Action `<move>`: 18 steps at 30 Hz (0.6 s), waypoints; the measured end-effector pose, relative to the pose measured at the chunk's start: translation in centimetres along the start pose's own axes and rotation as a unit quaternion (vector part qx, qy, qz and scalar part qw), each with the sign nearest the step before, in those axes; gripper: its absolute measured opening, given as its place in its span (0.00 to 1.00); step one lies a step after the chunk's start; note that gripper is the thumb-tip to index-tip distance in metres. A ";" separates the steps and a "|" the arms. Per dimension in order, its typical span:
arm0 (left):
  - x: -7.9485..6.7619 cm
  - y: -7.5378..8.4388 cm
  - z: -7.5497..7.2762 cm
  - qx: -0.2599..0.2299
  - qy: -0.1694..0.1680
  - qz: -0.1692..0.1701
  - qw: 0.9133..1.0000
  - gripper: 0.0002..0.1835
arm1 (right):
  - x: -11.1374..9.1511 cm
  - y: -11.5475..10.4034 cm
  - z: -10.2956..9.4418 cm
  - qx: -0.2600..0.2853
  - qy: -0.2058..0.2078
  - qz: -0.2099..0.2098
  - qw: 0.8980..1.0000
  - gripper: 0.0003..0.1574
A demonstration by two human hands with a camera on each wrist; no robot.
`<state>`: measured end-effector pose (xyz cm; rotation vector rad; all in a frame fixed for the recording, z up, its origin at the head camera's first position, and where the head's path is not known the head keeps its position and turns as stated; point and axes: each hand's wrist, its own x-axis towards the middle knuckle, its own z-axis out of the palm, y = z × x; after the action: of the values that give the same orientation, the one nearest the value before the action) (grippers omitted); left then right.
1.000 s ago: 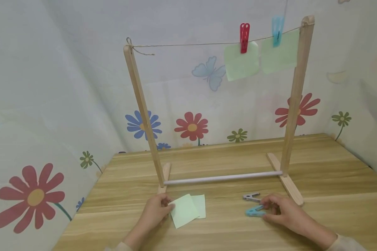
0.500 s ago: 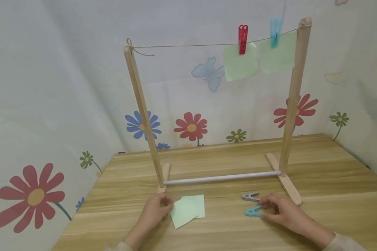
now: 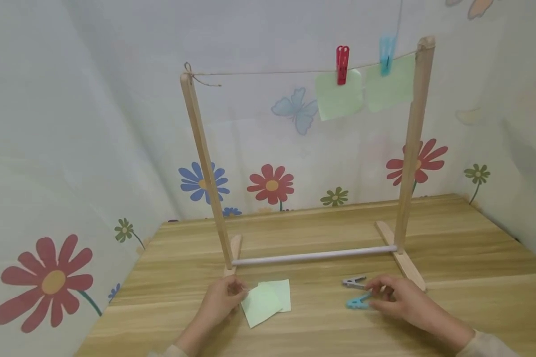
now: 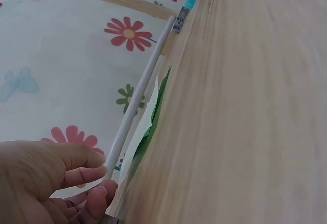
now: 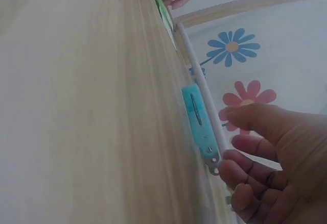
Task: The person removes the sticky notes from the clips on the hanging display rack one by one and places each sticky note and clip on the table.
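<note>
Two pale green square notes overlap on the table, and the upper note (image 3: pixel 261 306) has its left edge by my left hand (image 3: pixel 221 297). In the left wrist view, the thumb and fingers of that hand stand slightly apart next to the raised edge of the note (image 4: pixel 145 122). On the right, my right hand (image 3: pixel 402 300) hovers around the ends of a blue clothespin (image 3: pixel 357 301), fingers bent loosely. A gap shows between its fingers and the blue clothespin (image 5: pixel 198 119) in the right wrist view. Just behind lies a grey clothespin (image 3: pixel 354 281).
Behind the hands stands a wooden frame (image 3: pixel 415 158) with a string (image 3: pixel 259 73) across its top and a white rod (image 3: pixel 312 257) low down. A red clothespin (image 3: pixel 342 64) and a light blue clothespin (image 3: pixel 386 55) hold two green notes on the string. A flowered cloth hangs behind.
The upper note has sunk and changed shape slightly beside my left hand. Both hands stay almost in place, while the head view has tilted up a little.
</note>
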<state>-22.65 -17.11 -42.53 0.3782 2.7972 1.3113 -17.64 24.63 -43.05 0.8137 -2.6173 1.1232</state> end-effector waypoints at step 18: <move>0.5 3.5 -1.6 -0.030 0.009 0.016 0.999 0.09 | 2.6 -2.9 -5.0 -0.032 0.068 -0.016 0.997 0.12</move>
<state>-22.63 -16.04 -38.78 0.4122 2.7710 1.4075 -18.45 25.55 -36.82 0.7361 -2.5056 1.0410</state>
